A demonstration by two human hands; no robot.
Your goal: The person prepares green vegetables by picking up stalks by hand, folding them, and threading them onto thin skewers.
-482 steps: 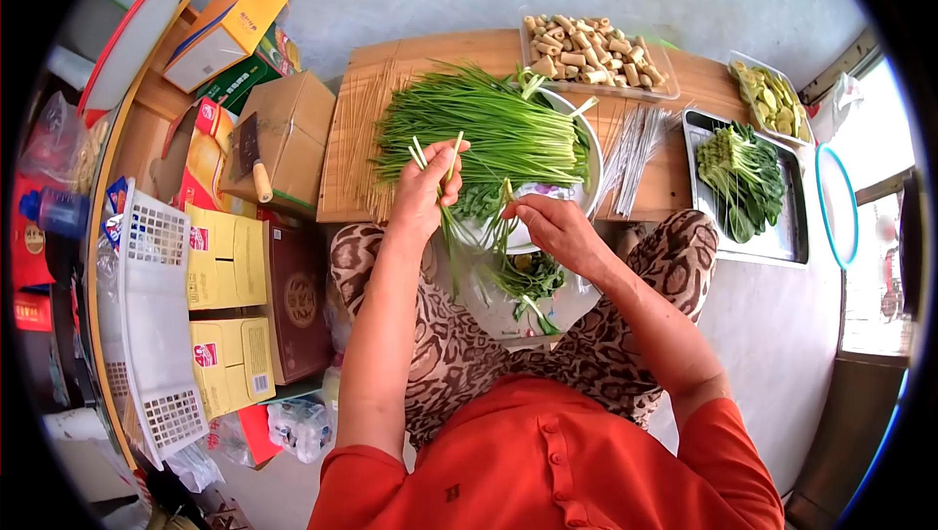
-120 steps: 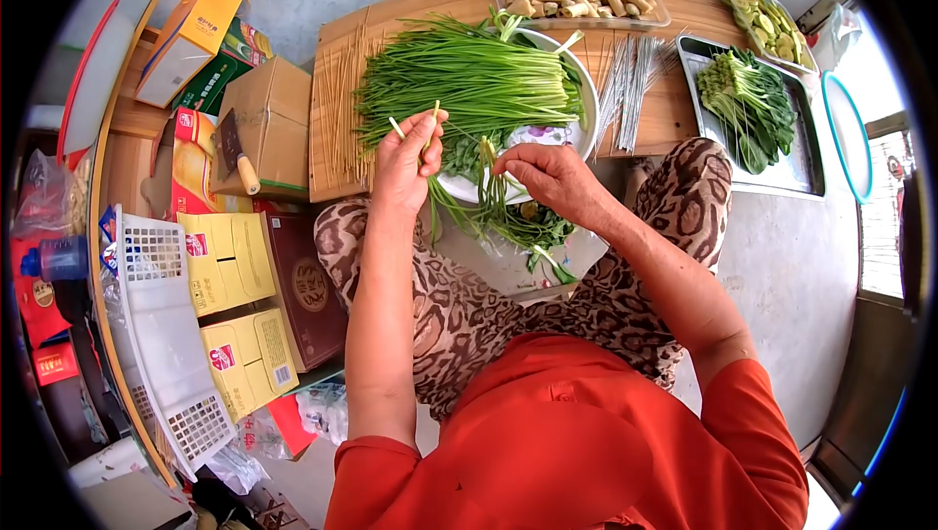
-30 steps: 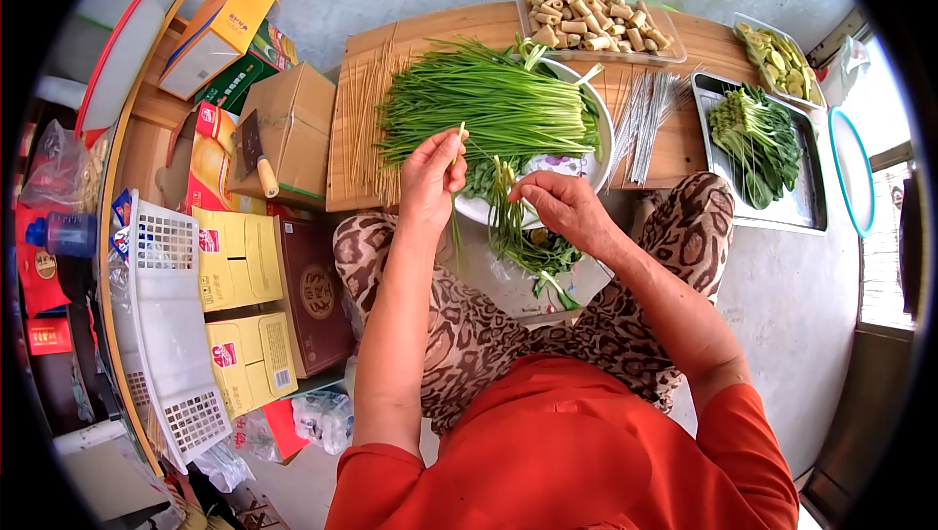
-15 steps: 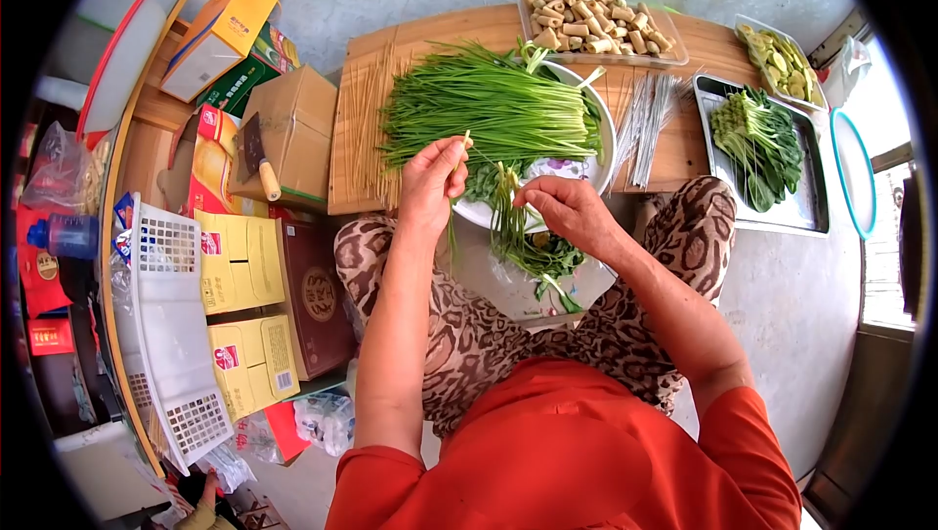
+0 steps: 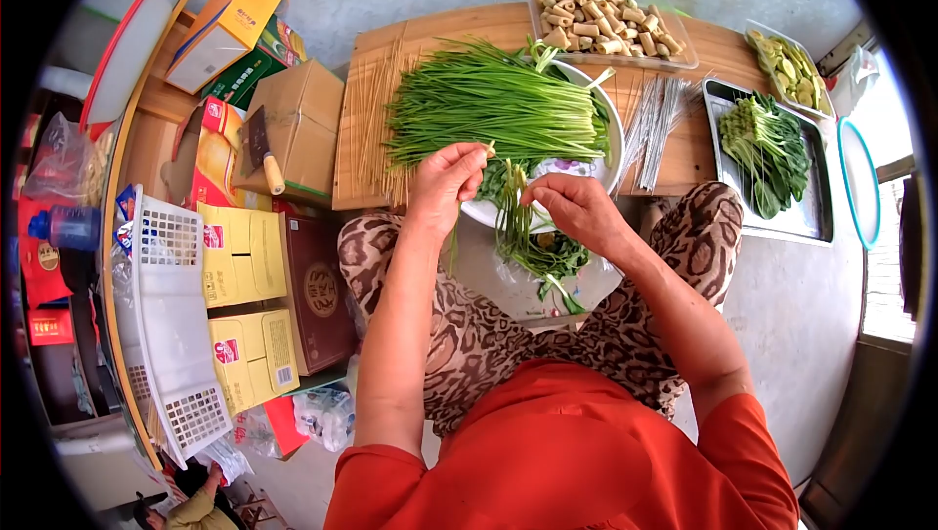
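The left hand (image 5: pixel 447 188) pinches a pale-tipped stem (image 5: pixel 490 150) and the right hand (image 5: pixel 578 208), fingertips narrow, grip unclear, is at hanging greens (image 5: pixel 512 222), before chives (image 5: pixel 498 105) on the worktop (image 5: pixel 420 27), apparently a stem-handling step calling next for steady fingertips.

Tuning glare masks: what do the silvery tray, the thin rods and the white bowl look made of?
Silvery tray: probably stainless steel, smooth; grey metallic sheen. Thin rods: likely metal, bright finish; silvery, straight, shiny. White bowl: smooth, opaque, even white rim; plastic, enamel or ceramic, the look leaves it open.
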